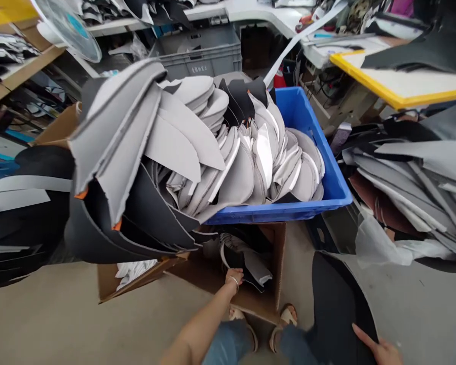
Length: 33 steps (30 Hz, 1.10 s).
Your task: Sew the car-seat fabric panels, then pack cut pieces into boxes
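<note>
My left hand (234,277), wearing a bracelet, reaches down into an open cardboard box (282,261). Its fingers are closed at the edge of a dark fabric-like piece (233,257) lying in there with grey ones; the fingertips are partly hidden. At the lower right, my right hand (380,350) grips the edge of a large curved black sheet piece (338,304), thumb on its face. This sheet hangs beside my right leg, above the floor.
In front of me a blue crate (329,175) overflows with stacked grey cut pieces (235,177). Big black-and-grey stacks (133,213) jut out on its left. More sheets (414,187) pile up at right. Behind are a grey crate (201,56) and a yellow-edged board (414,94).
</note>
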Tool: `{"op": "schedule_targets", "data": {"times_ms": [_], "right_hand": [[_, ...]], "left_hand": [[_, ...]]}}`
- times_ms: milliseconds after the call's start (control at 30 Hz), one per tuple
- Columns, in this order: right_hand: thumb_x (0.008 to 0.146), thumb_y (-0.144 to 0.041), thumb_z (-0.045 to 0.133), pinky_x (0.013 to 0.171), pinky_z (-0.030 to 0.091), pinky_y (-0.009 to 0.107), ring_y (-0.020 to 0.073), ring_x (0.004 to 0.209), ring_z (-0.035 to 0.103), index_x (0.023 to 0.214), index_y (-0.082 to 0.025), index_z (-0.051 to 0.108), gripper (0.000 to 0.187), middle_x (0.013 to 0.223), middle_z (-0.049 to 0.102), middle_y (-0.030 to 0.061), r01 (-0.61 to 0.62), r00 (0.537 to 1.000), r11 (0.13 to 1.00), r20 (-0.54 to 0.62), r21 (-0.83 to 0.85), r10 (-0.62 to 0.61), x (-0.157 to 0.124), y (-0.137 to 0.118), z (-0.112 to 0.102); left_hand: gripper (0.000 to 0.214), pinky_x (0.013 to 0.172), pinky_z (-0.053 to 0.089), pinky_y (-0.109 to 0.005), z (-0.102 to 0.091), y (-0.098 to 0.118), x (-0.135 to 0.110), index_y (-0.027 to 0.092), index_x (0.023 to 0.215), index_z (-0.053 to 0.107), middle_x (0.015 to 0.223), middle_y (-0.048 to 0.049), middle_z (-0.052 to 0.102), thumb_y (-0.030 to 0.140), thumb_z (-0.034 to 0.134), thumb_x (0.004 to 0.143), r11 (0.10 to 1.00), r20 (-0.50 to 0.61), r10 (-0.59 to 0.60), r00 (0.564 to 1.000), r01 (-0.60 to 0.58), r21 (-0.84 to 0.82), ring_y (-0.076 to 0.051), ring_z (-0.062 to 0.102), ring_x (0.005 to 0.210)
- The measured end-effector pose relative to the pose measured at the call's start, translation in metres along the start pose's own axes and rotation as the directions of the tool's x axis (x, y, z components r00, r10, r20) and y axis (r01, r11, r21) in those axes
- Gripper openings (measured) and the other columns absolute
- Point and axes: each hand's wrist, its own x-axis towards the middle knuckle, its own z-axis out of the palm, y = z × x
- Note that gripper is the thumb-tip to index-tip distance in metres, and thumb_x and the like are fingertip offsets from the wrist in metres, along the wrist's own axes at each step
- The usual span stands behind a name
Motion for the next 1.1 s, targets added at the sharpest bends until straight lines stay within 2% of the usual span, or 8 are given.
{"op": "schedule_targets", "data": {"times_ms": [100, 233, 400, 533, 700, 833, 1000, 1100], "right_hand": [[0.044, -0.039, 0.074, 0.072, 0.054, 0.037, 0.0318, 0.083, 0.060, 0.093, -0.007, 0.058, 0.061, 0.080, 0.066, 0.0146, -0.019, 1.000, 0.971, 0.019, 0.237, 0.015, 0.031, -0.005, 0.028], [0.044, -0.035, 0.077, 0.071, 0.054, 0.039, 0.0315, 0.076, 0.061, 0.088, -0.008, 0.058, 0.055, 0.074, 0.066, 0.0141, 0.004, 1.000, 0.949, 0.023, 0.316, -0.011, 0.080, -0.004, 0.043], [0.048, -0.033, 0.077, 0.070, 0.054, 0.040, 0.0314, 0.073, 0.062, 0.088, -0.008, 0.058, 0.051, 0.074, 0.066, 0.0148, -0.019, 0.995, 0.918, 0.096, 0.397, -0.021, 0.146, 0.025, 0.046], [0.046, -0.029, 0.078, 0.068, 0.054, 0.040, 0.0298, 0.068, 0.062, 0.087, -0.009, 0.058, 0.050, 0.072, 0.066, 0.0127, 0.068, 0.993, 0.882, 0.051, 0.466, -0.103, 0.183, 0.031, 0.067], [0.046, -0.022, 0.076, 0.066, 0.055, 0.036, 0.0241, 0.060, 0.063, 0.083, -0.012, 0.058, 0.042, 0.066, 0.067, 0.0067, 0.173, 0.980, 0.814, -0.018, 0.554, -0.196, 0.185, 0.017, 0.097], [0.050, -0.020, 0.074, 0.066, 0.055, 0.038, 0.0244, 0.057, 0.062, 0.083, -0.012, 0.058, 0.038, 0.062, 0.066, 0.0072, 0.138, 0.987, 0.840, -0.004, 0.525, -0.160, 0.174, 0.025, 0.099], [0.053, -0.025, 0.074, 0.069, 0.054, 0.039, 0.0261, 0.063, 0.063, 0.088, -0.010, 0.058, 0.041, 0.066, 0.066, 0.0104, 0.071, 0.979, 0.826, 0.118, 0.559, -0.164, 0.175, 0.041, 0.099], [0.053, -0.027, 0.074, 0.070, 0.053, 0.038, 0.0260, 0.065, 0.063, 0.083, -0.011, 0.059, 0.037, 0.068, 0.066, 0.0108, 0.072, 0.967, 0.800, 0.154, 0.595, -0.202, 0.174, 0.041, 0.104]], "left_hand": [[0.021, 0.063, 0.048, -0.027, -0.006, -0.008, 0.019, 0.011, 0.082, 0.055, 0.075, -0.0001, 0.058, 0.031, 0.049, 0.078, 0.962, 0.112, 0.030, 0.993, -0.059, 0.268, -0.009, 0.055, 0.067], [0.019, 0.065, 0.046, -0.029, -0.008, -0.012, 0.042, 0.012, 0.064, 0.054, 0.061, 0.0022, 0.057, 0.027, 0.052, 0.075, 0.814, 0.250, 0.111, 0.962, -0.232, 0.532, -0.009, 0.055, 0.060], [0.015, 0.073, 0.045, -0.035, 0.010, -0.017, 0.060, 0.016, 0.050, 0.056, 0.066, -0.0069, 0.063, 0.027, 0.062, 0.057, 0.538, 0.356, 0.323, 0.877, -0.480, 0.693, -0.024, 0.060, 0.077], [0.021, 0.076, 0.044, -0.039, 0.019, -0.027, 0.066, 0.014, 0.065, 0.064, 0.082, -0.0145, 0.065, 0.033, 0.056, 0.058, 0.296, 0.420, 0.443, 0.792, -0.572, 0.765, -0.030, 0.058, 0.087], [0.035, 0.075, 0.045, -0.037, 0.008, -0.027, 0.069, 0.014, 0.094, 0.060, 0.093, -0.0135, 0.063, 0.033, 0.041, 0.071, 0.098, 0.536, 0.436, 0.723, -0.631, 0.770, -0.027, 0.058, 0.089], [0.034, 0.076, 0.044, -0.031, 0.002, -0.019, 0.074, 0.018, 0.103, 0.055, 0.095, -0.0089, 0.063, 0.032, 0.040, 0.075, 0.009, 0.594, 0.419, 0.687, -0.657, 0.754, -0.022, 0.058, 0.090], [0.034, 0.073, 0.044, -0.037, 0.010, -0.020, 0.062, 0.011, 0.105, 0.054, 0.091, -0.0171, 0.063, 0.013, 0.038, 0.075, -0.122, 0.531, 0.501, 0.684, -0.551, 0.826, -0.026, 0.059, 0.086], [0.037, 0.082, 0.037, -0.045, 0.018, -0.030, 0.055, 0.006, 0.102, 0.056, 0.087, -0.0201, 0.064, 0.004, 0.031, 0.075, -0.185, 0.461, 0.600, 0.654, -0.447, 0.875, -0.027, 0.058, 0.088]]}}
